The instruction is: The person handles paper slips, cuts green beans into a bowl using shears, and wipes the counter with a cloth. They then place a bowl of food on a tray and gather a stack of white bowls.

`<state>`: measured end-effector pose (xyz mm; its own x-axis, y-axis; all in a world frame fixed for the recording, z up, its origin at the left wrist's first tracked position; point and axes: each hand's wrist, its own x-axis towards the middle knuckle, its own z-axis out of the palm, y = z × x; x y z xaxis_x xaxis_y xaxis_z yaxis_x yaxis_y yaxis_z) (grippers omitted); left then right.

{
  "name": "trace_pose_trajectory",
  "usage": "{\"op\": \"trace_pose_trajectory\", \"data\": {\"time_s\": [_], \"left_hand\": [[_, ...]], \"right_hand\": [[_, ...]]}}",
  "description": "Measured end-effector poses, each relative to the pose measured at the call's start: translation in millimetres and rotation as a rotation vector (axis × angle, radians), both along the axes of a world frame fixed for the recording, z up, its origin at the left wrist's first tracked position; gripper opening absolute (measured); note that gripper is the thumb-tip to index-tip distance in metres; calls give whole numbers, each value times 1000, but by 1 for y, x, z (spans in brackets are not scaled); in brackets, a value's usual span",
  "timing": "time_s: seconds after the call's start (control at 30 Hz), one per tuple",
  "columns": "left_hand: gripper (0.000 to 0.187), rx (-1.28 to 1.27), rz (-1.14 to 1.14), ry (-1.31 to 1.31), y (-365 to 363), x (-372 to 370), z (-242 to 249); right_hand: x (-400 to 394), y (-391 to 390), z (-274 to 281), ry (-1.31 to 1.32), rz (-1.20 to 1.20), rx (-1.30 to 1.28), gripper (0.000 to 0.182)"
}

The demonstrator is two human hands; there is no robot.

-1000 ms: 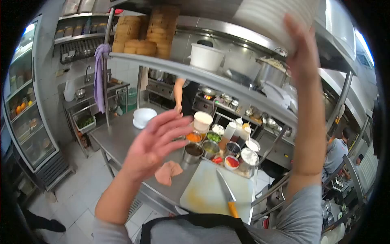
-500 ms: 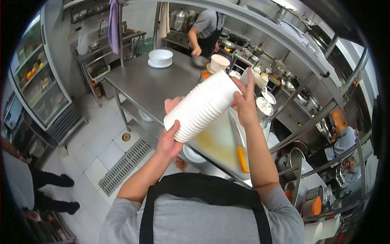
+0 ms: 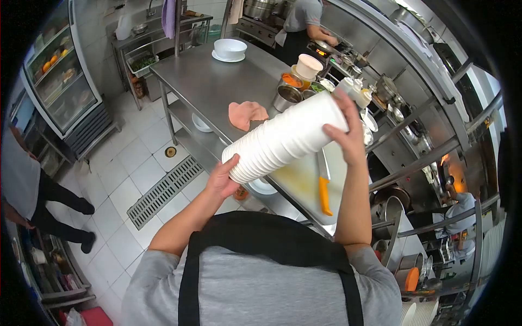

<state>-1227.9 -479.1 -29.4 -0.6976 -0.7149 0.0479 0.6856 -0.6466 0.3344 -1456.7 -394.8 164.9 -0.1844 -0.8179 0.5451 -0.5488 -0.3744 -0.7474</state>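
A long nested stack of white tubs [image 3: 283, 138] is held at a slant in front of me, above the front edge of the steel table. My left hand [image 3: 222, 176] is closed around its lower left end, thumb on top. At the upper right end, my right hand [image 3: 350, 130] grips the outermost tub, its fingertips slightly blurred. Beneath the stack lies a stained white cutting board [image 3: 296, 179] with an orange-handled knife [image 3: 324, 195] on it. A crumpled pink cloth [image 3: 246, 114] rests on the table just behind the stack.
The steel table [image 3: 196, 76] bears a white bowl [image 3: 230, 49] on a plate and metal containers [image 3: 287, 98] of ingredients. A metal rack rail [image 3: 413, 165] runs along the right. One person [image 3: 302, 27] stands at the stove, another [image 3: 51, 190] at left. A floor drain [image 3: 163, 193] lies below.
The stack now reaches further right, and my right hand has moved right with its end. The pink cloth has come into fuller view. The person behind has turned from the table to the stove.
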Motion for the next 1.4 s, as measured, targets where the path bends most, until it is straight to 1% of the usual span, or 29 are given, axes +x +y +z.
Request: {"op": "trace_pose_trajectory", "data": {"time_s": [0.03,0.1,0.2,0.23,0.3,0.33,0.37,0.43,0.5,0.57,0.63,0.73,0.83,0.9,0.93,0.97,1.03,1.13,1.17,1.23,1.3,1.33,1.37,1.4], "left_hand": [[50,17,-16,19,-2,0,-4],[51,48,-53,62,-7,-2,-12],[62,-31,-94,32,-17,-5,-26],[61,-27,-92,33,-19,-6,-30],[61,-20,-88,30,-24,-6,-38],[60,-10,-91,40,-26,-4,-40],[59,1,-98,49,-28,-2,-42],[59,16,-101,75,-33,0,-43],[59,24,-92,99,-38,3,-38],[56,26,-125,125,-43,-2,-34],[54,55,-175,152,-47,-14,-35],[52,79,-216,43,-54,-38,-44],[52,48,-246,43,-60,-54,-51],[51,61,-244,26,-66,-59,-56],[51,68,-241,18,-68,-61,-58],[52,51,-247,3,-70,-62,-60],[54,20,-259,-26,-71,-60,-64],[54,17,-239,-27,-69,-57,-58],[53,44,-235,14,-69,-54,-53],[51,92,-225,104,-68,-47,-26],[50,27,-285,170,-68,-51,18],[50,-3,-320,199,-64,-56,32],[49,14,-408,281,-59,-63,39],[49,15,-502,369,-57,-76,50]], "right_hand": [[-4,0,7,-83,21,-3,81],[-8,2,21,-127,67,-1,82],[-19,-1,27,99,-46,-51,82],[-16,1,33,-58,-27,-73,82],[-22,6,40,-264,33,-142,81],[-35,7,35,-309,61,-174,77],[-48,8,21,-534,95,-165,76],[-72,13,-22,-983,161,-155,75],[-79,7,-84,-1385,260,-155,68],[-62,1,-133,-1571,311,24,66],[-53,-7,-166,-1612,280,219,65],[-60,-11,-203,-1586,239,438,65],[-64,-14,-213,-1498,-3,598,62],[-85,-15,-239,-1348,-179,743,55],[-87,-16,-242,-1268,-266,814,51],[-88,-13,-245,-1139,-350,755,46],[-68,-6,-225,-878,-508,637,37],[-60,7,-211,-698,-595,568,28],[-55,13,-205,-473,-617,452,31],[-43,26,-187,-17,-641,209,37],[-5,23,-147,120,-436,106,62],[22,13,-119,20,-354,-34,76],[43,-1,-101,-76,-271,-178,91],[49,-13,-110,-197,-256,-252,104]]}}
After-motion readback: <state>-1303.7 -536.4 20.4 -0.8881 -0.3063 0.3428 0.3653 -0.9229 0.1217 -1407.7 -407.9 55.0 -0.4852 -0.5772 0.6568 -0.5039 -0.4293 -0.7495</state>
